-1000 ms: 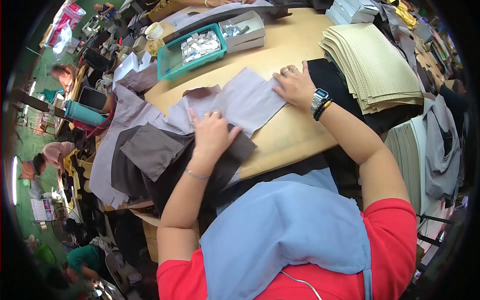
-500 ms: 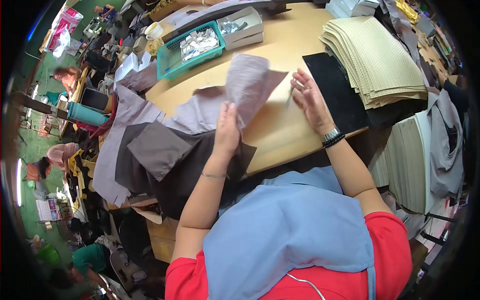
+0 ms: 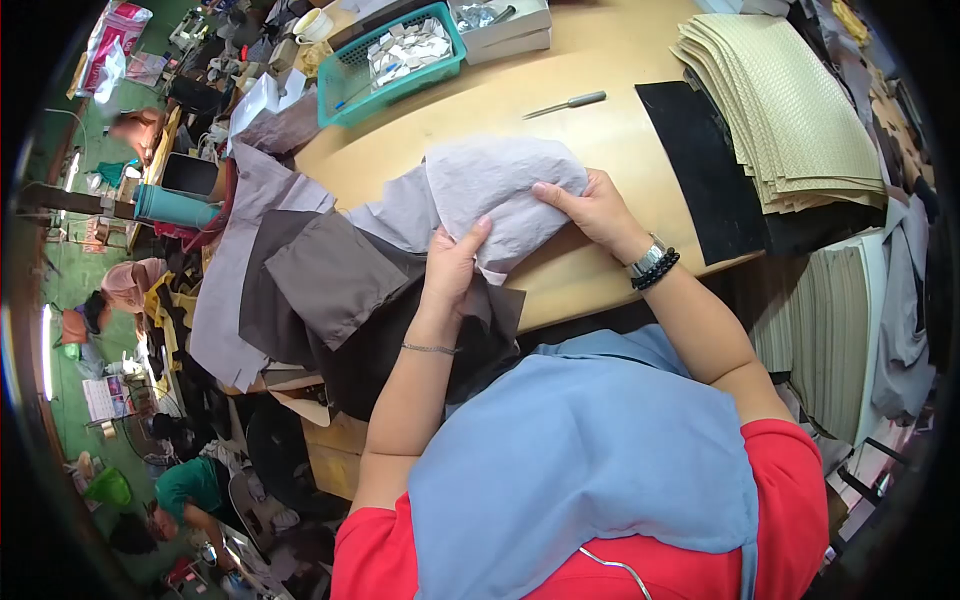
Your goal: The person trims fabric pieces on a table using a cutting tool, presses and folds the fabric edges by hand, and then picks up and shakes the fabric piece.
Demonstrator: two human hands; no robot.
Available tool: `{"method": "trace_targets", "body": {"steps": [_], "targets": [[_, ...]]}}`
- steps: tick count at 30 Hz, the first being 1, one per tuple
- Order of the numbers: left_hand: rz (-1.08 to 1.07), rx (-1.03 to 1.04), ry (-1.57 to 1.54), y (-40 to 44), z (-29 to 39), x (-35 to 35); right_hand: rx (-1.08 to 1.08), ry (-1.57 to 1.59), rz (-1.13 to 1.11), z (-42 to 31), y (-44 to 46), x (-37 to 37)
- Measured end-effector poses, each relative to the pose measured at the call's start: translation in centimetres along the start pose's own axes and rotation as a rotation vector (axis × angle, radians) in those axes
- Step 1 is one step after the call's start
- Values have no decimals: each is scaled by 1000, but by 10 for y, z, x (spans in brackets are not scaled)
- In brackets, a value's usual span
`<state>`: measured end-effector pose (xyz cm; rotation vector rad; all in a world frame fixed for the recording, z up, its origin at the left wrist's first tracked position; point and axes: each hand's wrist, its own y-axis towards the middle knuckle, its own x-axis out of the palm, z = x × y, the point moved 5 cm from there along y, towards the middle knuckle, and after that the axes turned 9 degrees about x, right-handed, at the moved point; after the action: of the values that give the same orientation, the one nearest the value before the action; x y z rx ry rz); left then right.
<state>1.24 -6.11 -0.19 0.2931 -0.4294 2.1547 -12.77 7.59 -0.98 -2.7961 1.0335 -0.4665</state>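
A light grey-lilac cloth (image 3: 495,185) is raised off the table between both hands. My left hand (image 3: 455,262) pinches its lower edge, thumb on top. My right hand (image 3: 598,212) grips its right side, with the thumb pressed on the cloth and the other fingers partly hidden beneath it. Dark brown fabric with a square flap (image 3: 335,280) lies to the left of my left hand. More lilac fabric (image 3: 225,320) spreads out at the left end of the table. A thin pointed tool with a grey handle (image 3: 585,99) lies beyond the cloth.
A teal basket (image 3: 345,112) of small white pieces stands at the back beside a white box (image 3: 515,42). Textured cream sheets (image 3: 780,110) are stacked at the right, near a black sheet (image 3: 690,170). Other people are at the far left, one in green (image 3: 190,487).
The lilac cloth has been lifted and turned over, and my right hand has taken hold of it. The pointed tool now shows plainly on the table. The view has shifted slightly.
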Motion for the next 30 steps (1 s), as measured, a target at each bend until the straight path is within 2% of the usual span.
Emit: {"method": "trace_targets", "body": {"steps": [10,12,13,14,15,16,17,18,19,21,22,24,25,27,30], "targets": [[2,-61,-51,8,-8,-12,93,103,30,7,7,-5],[38,29,62,13,-9,-24,91,124,30,-6,-6,0],[45,76,117,17,-9,-30,21,92,-15,-9,-13,7],[4,312,536,12,3,-41,-50,64,-58,-12,-20,15],[53,354,533,1,17,-29,-183,-18,-139,-9,-28,23],[103,397,531,-10,30,-16,-13,-289,-244,-1,-39,35],[225,185,131,-28,50,16,-218,-83,-398,0,-49,56],[145,241,132,-36,59,30,-236,156,-417,22,-54,76],[67,300,126,-41,67,38,-205,18,-425,23,-60,85],[-88,263,255,-50,71,60,-158,-123,-460,15,-56,96],[-226,374,200,-62,83,82,-165,-236,-459,6,-52,92],[-461,606,93,-92,103,116,-242,-487,-336,-29,-63,55],[-508,786,214,-97,112,108,-288,-614,-215,-53,-72,25],[-491,1335,397,-100,122,80,-350,-866,121,-109,-107,-51],[-393,1097,531,-75,102,57,-250,-1191,817,-195,-211,-178]]}}
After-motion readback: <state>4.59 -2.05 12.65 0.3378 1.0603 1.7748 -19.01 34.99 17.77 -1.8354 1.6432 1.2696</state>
